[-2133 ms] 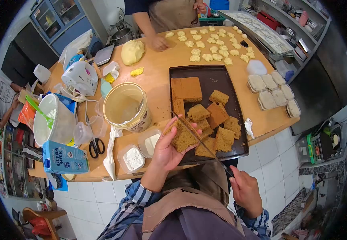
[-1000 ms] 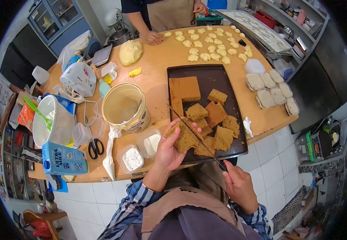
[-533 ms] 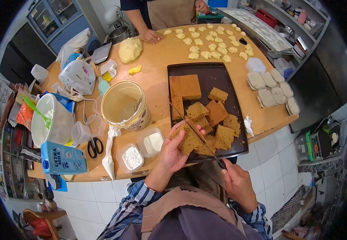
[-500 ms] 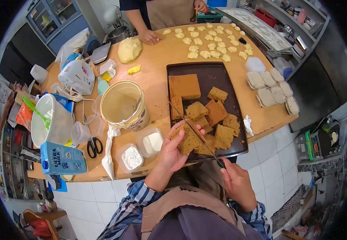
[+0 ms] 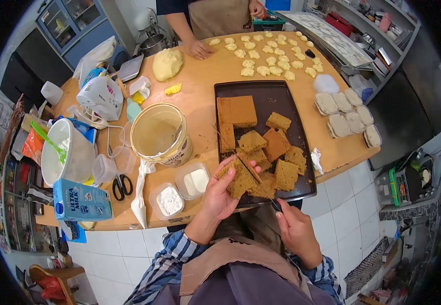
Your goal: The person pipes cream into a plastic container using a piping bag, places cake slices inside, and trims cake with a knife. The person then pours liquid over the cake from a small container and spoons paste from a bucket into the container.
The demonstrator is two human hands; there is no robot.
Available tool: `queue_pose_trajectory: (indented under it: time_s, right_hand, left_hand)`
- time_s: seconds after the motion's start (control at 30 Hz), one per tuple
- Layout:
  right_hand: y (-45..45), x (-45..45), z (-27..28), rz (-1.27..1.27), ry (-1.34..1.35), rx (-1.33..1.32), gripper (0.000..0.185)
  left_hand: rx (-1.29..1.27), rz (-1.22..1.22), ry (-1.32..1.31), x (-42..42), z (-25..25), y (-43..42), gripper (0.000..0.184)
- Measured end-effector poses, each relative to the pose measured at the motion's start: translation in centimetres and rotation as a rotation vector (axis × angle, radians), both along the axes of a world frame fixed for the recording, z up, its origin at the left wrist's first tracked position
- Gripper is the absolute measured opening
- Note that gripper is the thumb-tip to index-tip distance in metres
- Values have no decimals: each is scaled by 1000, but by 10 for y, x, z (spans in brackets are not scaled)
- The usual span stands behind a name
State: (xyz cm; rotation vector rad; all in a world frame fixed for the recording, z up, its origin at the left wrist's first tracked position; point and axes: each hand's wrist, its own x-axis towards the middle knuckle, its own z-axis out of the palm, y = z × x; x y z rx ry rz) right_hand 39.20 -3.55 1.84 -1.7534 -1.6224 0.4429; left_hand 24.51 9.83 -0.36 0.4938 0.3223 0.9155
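My left hand (image 5: pixel 220 190) is closed around a piece of brown sponge cake (image 5: pixel 240 182) at the near edge of the dark baking tray (image 5: pixel 261 89). In my right hand (image 5: pixel 298 231) is the black handle of a long knife (image 5: pixel 257 178). Its blade slants up and left across the cake piece, against the fingers of my left hand; how deep it sits in the cake I cannot tell. A large uncut cake block (image 5: pixel 237 111) lies at the tray's far left. Several cut cake pieces (image 5: pixel 277 144) are heaped beside it.
Left of the tray stand a big tub (image 5: pixel 159 132), two small containers with white contents (image 5: pixel 169 200), scissors (image 5: pixel 122 187) and a milk carton (image 5: pixel 82 200). Across the table, a co-worker's hand (image 5: pixel 199 49) rests near dough pieces (image 5: pixel 263 70) and a dough lump (image 5: pixel 167 64). Filled boxes (image 5: pixel 340 107) sit right.
The knife and my right hand have shifted slightly up and left along the cake piece. The co-worker's hand has moved a little right. The whole view has shifted slightly.
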Motion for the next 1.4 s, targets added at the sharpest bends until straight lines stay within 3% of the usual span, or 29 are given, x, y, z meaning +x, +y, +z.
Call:
queue_pose_trajectory:
  time_s: [0.97, 1.27, 1.4]
  right_hand:
    - [19, -4, -18, 22, 21, 66, 27]
    - [21, -6, -7, -4, 53, -116, 27]
    - [21, -6, -8, -1, 55, -143, 28]
  left_hand:
    - [14, -26, 44, -2, -8, -6, 42]
    - [-81, -51, -61, -7, -10, -3, 38]
    - [-45, -41, 87, -10, -8, -8, 50]
